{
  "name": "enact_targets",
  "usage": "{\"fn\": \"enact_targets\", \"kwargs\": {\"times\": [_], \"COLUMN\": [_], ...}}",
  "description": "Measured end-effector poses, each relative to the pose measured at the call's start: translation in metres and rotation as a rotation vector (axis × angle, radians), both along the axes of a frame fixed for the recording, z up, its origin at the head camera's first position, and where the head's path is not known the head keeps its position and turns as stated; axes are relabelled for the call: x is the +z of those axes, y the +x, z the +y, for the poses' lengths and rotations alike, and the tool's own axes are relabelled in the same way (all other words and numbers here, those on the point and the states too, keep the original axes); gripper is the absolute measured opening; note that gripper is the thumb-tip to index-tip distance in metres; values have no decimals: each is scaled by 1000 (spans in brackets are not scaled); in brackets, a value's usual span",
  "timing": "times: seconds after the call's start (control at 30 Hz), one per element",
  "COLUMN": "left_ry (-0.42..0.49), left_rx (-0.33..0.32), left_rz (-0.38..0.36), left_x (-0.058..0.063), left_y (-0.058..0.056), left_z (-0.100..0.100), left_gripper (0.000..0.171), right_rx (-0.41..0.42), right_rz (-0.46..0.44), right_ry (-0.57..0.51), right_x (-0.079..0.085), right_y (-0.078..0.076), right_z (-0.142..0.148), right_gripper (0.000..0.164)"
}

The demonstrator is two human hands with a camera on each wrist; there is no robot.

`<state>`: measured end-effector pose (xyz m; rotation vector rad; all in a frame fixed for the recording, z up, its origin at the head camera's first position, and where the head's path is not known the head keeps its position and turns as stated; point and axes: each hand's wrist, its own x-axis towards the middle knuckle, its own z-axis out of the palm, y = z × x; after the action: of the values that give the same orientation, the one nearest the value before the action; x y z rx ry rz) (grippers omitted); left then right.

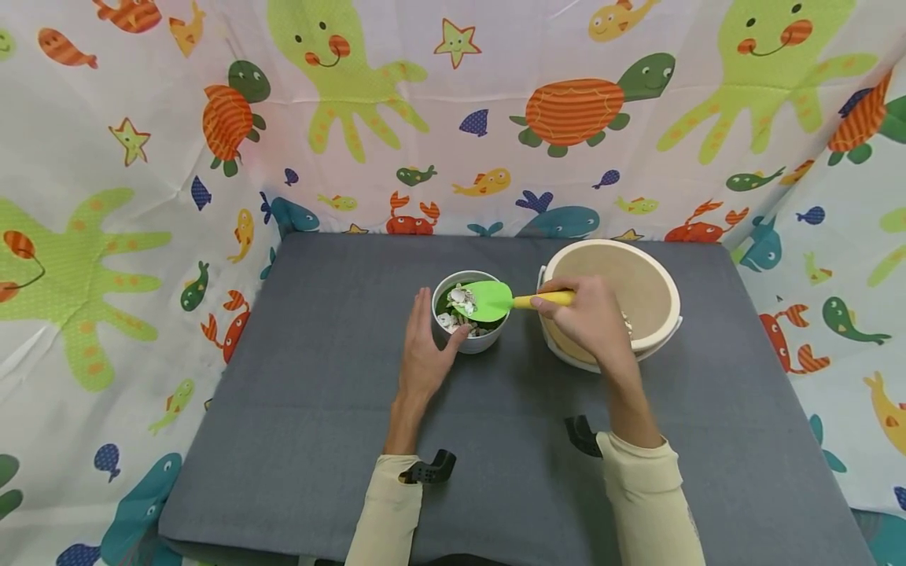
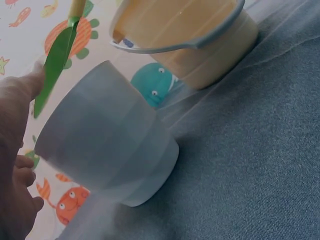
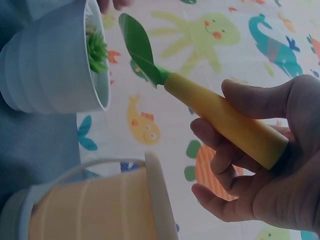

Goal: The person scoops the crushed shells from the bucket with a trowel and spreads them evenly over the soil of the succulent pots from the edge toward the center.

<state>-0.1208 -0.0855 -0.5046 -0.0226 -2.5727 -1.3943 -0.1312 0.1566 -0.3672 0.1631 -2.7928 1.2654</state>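
Observation:
My right hand grips the yellow handle of a small garden trowel. Its green blade lies over a white flowerpot and carries white pebbles or shell bits near the tip. Beneath the blade, more white bits lie among the green plant in the pot; the blade hides part of it in the head view. My left hand stands at the pot's left side, fingers straight and thumb at the near rim. In the left wrist view, the trowel slants above the pot's rim.
Right of the pot stands a cream bucket with a white handle; some pale bits show inside, partly behind my right hand. A grey cloth covers the table. Around the back and sides hangs a curtain printed with sea animals.

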Motion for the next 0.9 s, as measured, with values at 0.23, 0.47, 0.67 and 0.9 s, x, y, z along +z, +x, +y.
{"fn": "enact_targets", "kwargs": {"times": [0.23,0.47,0.67,0.9], "left_ry": [11,21,14,2], "left_rx": [-26,-6,-4,5], "left_rz": [-78,-50,-38,-36], "left_x": [-1,-4,-6,-5], "left_y": [1,1,1,3], "left_z": [3,5,5,6], "left_gripper": [109,107,106,106], "right_rx": [44,60,51,35], "right_rz": [45,107,183,244], "right_ry": [40,102,168,255], "right_x": [0,-3,-1,2], "right_y": [-4,-6,-3,3], "right_z": [-19,-30,-38,-46], "right_gripper": [16,16,16,18]}}
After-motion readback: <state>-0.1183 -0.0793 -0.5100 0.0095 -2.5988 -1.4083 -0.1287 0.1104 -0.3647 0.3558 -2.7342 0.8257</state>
